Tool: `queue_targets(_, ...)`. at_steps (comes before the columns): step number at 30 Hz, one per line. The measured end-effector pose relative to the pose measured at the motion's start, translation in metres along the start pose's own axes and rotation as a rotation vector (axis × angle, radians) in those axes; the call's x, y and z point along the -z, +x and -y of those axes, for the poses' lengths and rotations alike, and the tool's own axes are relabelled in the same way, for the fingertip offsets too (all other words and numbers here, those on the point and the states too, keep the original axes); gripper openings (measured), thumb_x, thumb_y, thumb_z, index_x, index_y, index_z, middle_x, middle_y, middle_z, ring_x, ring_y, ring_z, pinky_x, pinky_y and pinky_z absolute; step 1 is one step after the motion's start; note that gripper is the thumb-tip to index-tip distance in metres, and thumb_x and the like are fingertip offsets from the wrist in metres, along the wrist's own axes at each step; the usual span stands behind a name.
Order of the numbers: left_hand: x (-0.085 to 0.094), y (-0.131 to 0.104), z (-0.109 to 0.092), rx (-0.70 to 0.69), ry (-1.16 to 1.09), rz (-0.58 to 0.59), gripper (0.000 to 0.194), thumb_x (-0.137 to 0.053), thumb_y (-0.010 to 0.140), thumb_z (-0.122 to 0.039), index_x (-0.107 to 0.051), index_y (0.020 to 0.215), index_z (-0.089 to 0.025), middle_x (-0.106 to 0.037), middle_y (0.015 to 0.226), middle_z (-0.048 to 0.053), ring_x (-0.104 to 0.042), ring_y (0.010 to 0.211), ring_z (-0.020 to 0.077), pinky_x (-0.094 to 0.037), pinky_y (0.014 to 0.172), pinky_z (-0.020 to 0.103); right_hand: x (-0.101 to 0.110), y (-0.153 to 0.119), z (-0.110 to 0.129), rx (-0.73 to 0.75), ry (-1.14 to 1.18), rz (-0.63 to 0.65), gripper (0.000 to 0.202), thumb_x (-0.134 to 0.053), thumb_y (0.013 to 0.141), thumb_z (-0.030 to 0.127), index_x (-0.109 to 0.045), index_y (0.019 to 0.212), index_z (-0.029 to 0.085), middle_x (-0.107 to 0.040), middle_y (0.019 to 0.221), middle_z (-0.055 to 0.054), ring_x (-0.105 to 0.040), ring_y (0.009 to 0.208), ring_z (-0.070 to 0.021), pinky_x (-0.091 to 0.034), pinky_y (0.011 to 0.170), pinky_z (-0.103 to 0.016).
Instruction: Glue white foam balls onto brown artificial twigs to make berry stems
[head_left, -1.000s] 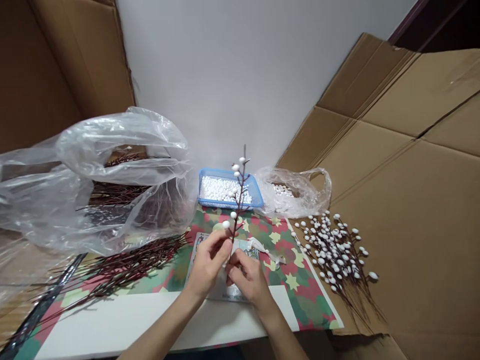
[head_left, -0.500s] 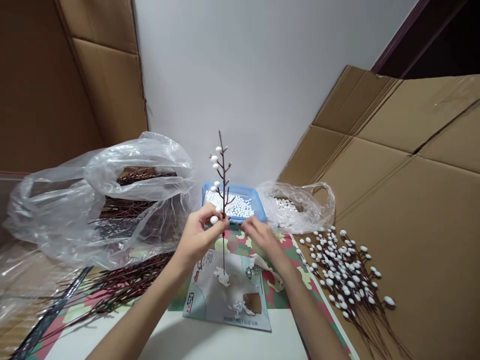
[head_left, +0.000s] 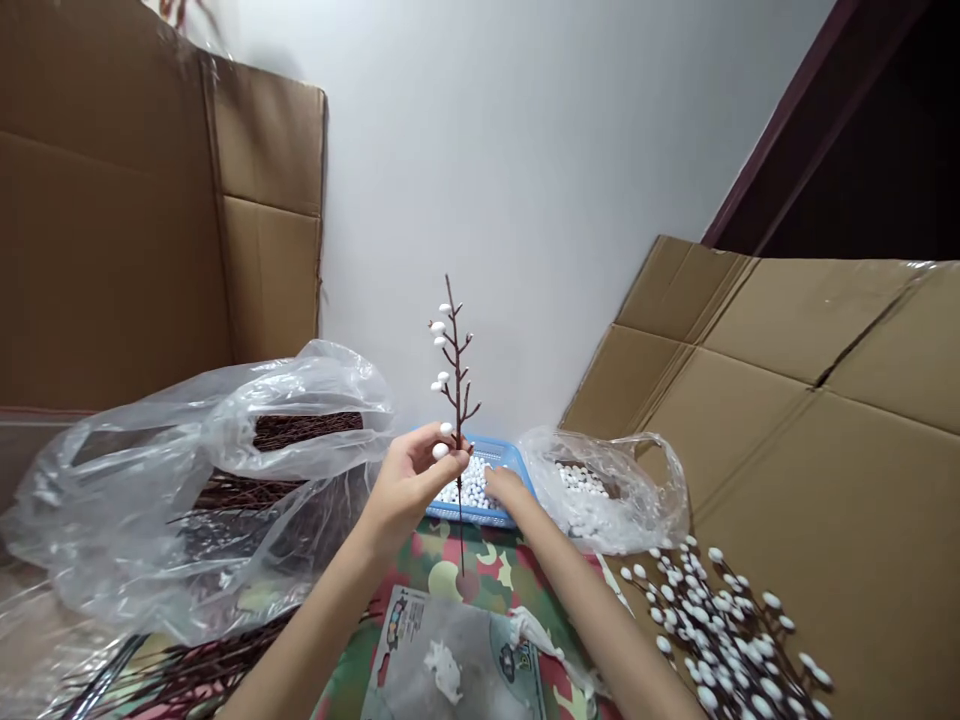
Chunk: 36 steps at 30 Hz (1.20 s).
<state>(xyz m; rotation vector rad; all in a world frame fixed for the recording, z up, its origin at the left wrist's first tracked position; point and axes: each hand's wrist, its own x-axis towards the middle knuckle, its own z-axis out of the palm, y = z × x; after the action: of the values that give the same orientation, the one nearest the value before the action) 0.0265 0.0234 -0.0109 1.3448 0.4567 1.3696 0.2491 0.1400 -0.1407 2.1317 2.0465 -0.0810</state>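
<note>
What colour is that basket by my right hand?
The basket is blue, seen best in the head view.

One blue basket (head_left: 480,517), one right hand (head_left: 506,484) at it, loose berries (head_left: 472,487) inside too many to count; nearer than the basket, one left hand (head_left: 416,467), one stem (head_left: 458,400) bearing seven white berries (head_left: 438,328), one printed card (head_left: 476,645); left of the basket, one large plastic bag (head_left: 180,455); right, one smaller bag (head_left: 630,505).

It looks like a makeshift craft corner, shown by cardboard sheets (head_left: 847,450) flanking a plain wall (head_left: 495,180), with a blue basket (head_left: 474,516) of white beads (head_left: 469,488), a plastic bag (head_left: 174,450) of twigs (head_left: 247,492) and berried stems (head_left: 724,640) on or beside a patterned surface (head_left: 489,562).
</note>
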Motion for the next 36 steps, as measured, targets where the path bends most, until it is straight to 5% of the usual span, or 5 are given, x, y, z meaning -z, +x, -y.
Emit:
queue_targets(10, -0.002, 0.007, 0.012, 0.047, -0.078, -0.058, 0.018, -0.069, 0.066, -0.025, -0.056, 0.061, -0.015, -0.052, 0.064, -0.001, -0.043, 0.063, 0.0108, -0.037, 0.060, 0.022, -0.011, -0.006, -0.011, 0.085, 0.218, -0.097, 0.033, -0.062, 0.089, 0.034, -0.058, 0.118, 0.020, -0.061, 0.118, -0.006, -0.061, 0.107, -0.0208, -0.053, 0.087, -0.038)
queue_targets(16, -0.001, 0.011, 0.016, 0.098, -0.062, -0.026, 0.018, -0.068, 0.065, -0.027, -0.055, 0.059, -0.015, -0.051, 0.064, -0.001, -0.043, 0.062, 0.0112, -0.036, 0.060, 0.024, 0.017, -0.007, -0.020, 0.139, 0.501, -0.186, 0.024, -0.057, 0.091, 0.035, -0.061, 0.100, 0.013, -0.065, 0.095, -0.004, -0.063, 0.083, -0.0147, -0.054, 0.077, -0.035)
queue_targets(19, -0.001, 0.011, 0.020, 0.129, -0.085, 0.009, 0.017, -0.066, 0.065, -0.025, -0.054, 0.059, -0.015, -0.050, 0.064, -0.002, -0.042, 0.063, 0.0110, -0.036, 0.061, 0.024, 0.044, -0.033, -0.017, 0.230, 0.706, -0.266, 0.019, -0.049, 0.091, 0.033, -0.056, 0.082, 0.017, -0.059, 0.069, 0.001, -0.058, 0.068, -0.0134, -0.051, 0.071, -0.031)
queue_targets(26, -0.011, 0.002, 0.018, 0.219, -0.136, 0.119, 0.018, -0.067, 0.069, -0.027, -0.055, 0.063, -0.015, -0.044, 0.062, -0.003, -0.038, 0.063, 0.0107, -0.033, 0.062, 0.024, 0.076, -0.125, 0.035, 0.600, 1.380, -0.418, 0.025, -0.057, 0.084, 0.046, -0.051, 0.079, 0.022, -0.059, 0.070, 0.001, -0.058, 0.066, -0.0138, -0.047, 0.063, -0.027)
queue_targets(36, -0.018, -0.005, 0.013, 0.198, -0.108, 0.139, 0.019, -0.064, 0.071, -0.028, -0.051, 0.064, -0.016, -0.041, 0.062, -0.004, -0.035, 0.061, 0.0102, -0.031, 0.059, 0.024, 0.072, -0.133, 0.049, 0.596, 1.825, -0.421, 0.019, -0.068, 0.074, 0.036, -0.057, 0.071, 0.021, -0.058, 0.066, 0.004, -0.054, 0.062, -0.0114, -0.043, 0.062, -0.025)
